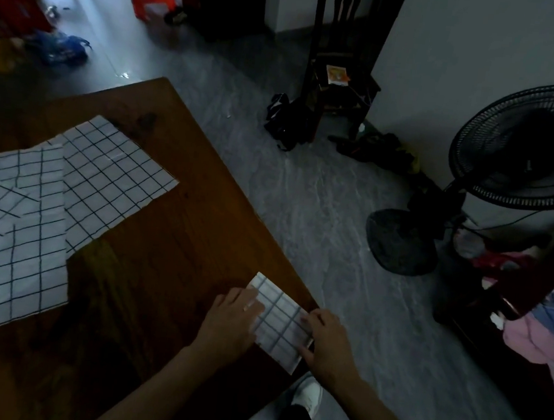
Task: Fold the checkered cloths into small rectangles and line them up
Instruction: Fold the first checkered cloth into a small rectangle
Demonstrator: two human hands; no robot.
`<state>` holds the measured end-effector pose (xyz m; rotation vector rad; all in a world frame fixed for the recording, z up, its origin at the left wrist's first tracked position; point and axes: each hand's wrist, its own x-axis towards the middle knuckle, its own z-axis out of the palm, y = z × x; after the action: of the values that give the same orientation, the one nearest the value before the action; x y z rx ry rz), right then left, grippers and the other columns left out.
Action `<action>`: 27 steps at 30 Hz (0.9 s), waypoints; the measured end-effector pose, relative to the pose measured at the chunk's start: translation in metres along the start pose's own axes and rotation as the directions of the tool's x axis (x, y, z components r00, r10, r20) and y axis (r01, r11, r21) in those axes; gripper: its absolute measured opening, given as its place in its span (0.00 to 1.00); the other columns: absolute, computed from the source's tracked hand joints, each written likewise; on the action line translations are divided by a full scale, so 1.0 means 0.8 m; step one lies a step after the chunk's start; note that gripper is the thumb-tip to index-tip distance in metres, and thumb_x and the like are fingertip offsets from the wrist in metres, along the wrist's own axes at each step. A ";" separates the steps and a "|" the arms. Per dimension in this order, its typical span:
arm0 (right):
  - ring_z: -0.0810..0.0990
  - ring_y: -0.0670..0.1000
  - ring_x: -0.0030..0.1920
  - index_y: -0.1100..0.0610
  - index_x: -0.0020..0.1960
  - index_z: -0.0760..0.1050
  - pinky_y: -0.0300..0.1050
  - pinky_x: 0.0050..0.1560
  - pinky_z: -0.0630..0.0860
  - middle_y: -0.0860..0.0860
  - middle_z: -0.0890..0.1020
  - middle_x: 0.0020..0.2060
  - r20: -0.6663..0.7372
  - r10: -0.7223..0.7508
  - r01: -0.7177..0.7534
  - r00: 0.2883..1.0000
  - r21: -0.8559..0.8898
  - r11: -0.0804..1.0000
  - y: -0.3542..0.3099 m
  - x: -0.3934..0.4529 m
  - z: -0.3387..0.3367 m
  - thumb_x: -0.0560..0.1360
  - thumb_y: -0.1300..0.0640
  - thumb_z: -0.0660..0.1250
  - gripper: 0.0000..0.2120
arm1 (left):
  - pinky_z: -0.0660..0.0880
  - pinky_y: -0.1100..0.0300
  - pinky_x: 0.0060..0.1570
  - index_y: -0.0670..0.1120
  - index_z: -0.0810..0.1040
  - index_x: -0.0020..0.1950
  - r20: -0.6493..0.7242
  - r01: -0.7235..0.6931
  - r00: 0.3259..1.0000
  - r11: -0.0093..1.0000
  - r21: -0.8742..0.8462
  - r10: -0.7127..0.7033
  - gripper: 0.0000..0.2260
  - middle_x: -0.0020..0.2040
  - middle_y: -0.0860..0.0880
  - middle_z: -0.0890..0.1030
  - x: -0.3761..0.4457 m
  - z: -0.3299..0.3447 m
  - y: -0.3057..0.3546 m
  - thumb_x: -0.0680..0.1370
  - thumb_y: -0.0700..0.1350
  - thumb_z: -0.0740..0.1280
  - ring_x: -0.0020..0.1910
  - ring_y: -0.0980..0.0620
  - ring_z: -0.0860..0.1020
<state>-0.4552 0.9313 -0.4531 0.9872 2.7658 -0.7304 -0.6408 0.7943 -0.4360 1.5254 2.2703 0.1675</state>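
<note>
Dim wooden tabletop (170, 250) is carrying a folded cloth (280, 322) at its right edge; the left hand (231, 320) and right hand (328, 345) are pressing it flat with straight fingers, while two unfolded cloths (32, 206) are lying overlapped well apart to the left

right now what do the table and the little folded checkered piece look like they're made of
Table: looks like dark brown wood with a slight sheen, grain streaks showing. Folded checkered piece: looks like thin woven cloth, matte white with dark grid lines, lying flat with crisp folded edges.
</note>
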 end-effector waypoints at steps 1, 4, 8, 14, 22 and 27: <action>0.71 0.52 0.61 0.53 0.65 0.74 0.43 0.60 0.67 0.51 0.72 0.61 -0.013 0.004 -0.004 1.000 -0.009 1.000 -0.001 -0.001 0.003 0.70 0.49 0.73 0.24 | 0.61 0.48 0.71 0.54 0.68 0.70 0.011 -0.008 1.000 1.000 0.012 0.008 0.20 0.76 0.50 0.61 -0.001 0.002 0.000 0.78 0.52 0.63 0.74 0.49 0.58; 0.71 0.51 0.60 0.52 0.63 0.74 0.43 0.60 0.68 0.50 0.72 0.60 -0.048 0.012 -0.012 0.999 -0.003 1.000 -0.004 -0.001 0.008 0.71 0.49 0.72 0.22 | 0.60 0.49 0.71 0.53 0.67 0.70 0.013 0.013 1.000 1.000 0.011 -0.013 0.19 0.75 0.50 0.63 -0.003 0.007 -0.009 0.79 0.49 0.61 0.74 0.49 0.59; 0.72 0.52 0.60 0.52 0.62 0.75 0.44 0.60 0.69 0.50 0.73 0.61 -0.069 -0.008 0.008 0.998 0.007 1.000 -0.005 0.005 0.010 0.71 0.50 0.72 0.21 | 0.61 0.48 0.69 0.51 0.70 0.70 -0.017 0.031 0.999 1.000 0.003 -0.031 0.21 0.74 0.50 0.66 0.006 0.003 -0.022 0.77 0.50 0.64 0.73 0.48 0.62; 0.72 0.51 0.61 0.51 0.63 0.74 0.46 0.60 0.70 0.49 0.72 0.61 -0.033 -0.042 0.042 0.999 -0.028 0.999 0.003 0.005 0.006 0.68 0.46 0.72 0.25 | 0.60 0.48 0.69 0.53 0.69 0.70 -0.010 0.060 0.998 0.996 0.066 -0.060 0.19 0.74 0.52 0.65 0.012 -0.004 -0.021 0.79 0.51 0.59 0.72 0.50 0.61; 0.76 0.50 0.56 0.47 0.61 0.79 0.47 0.57 0.73 0.47 0.78 0.56 -0.135 0.074 -0.081 0.988 -0.050 0.995 0.006 -0.016 0.008 0.67 0.54 0.75 0.22 | 0.62 0.47 0.69 0.53 0.68 0.71 0.013 0.079 0.997 0.991 0.105 -0.081 0.20 0.74 0.51 0.64 0.011 -0.006 -0.014 0.78 0.50 0.60 0.72 0.49 0.61; 0.74 0.50 0.58 0.48 0.60 0.79 0.45 0.61 0.70 0.47 0.78 0.57 -0.063 0.060 -0.064 0.996 -0.060 0.996 0.012 -0.014 -0.008 0.74 0.55 0.68 0.15 | 0.61 0.47 0.70 0.53 0.67 0.71 0.051 0.061 0.996 0.991 0.122 -0.068 0.22 0.74 0.52 0.64 0.010 -0.013 -0.011 0.77 0.48 0.64 0.72 0.49 0.60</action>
<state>-0.4404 0.9345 -0.4483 1.0960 2.7767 -0.6124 -0.6551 0.7993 -0.4313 1.4934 2.3194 -0.0309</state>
